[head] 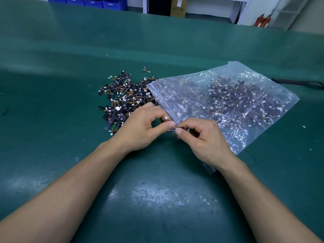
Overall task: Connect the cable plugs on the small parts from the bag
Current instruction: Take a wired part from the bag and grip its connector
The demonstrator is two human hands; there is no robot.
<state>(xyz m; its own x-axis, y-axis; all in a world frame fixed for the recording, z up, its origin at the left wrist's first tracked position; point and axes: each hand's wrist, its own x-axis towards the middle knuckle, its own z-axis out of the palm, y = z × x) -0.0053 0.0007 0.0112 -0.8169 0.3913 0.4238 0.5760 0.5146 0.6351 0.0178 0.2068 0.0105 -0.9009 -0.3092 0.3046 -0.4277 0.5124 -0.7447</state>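
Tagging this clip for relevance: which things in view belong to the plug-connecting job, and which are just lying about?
Part of the job:
left hand and right hand, both pinching one small part
pile of loose parts
clear bag with more parts inside

Lying about:
blue bins
cardboard box
red fire extinguishers
black strap

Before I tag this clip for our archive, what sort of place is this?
Likely a factory assembly bench: green mat, a bag and pile of small wired parts, blue bins behind. The left hand and right hand pinch one part.
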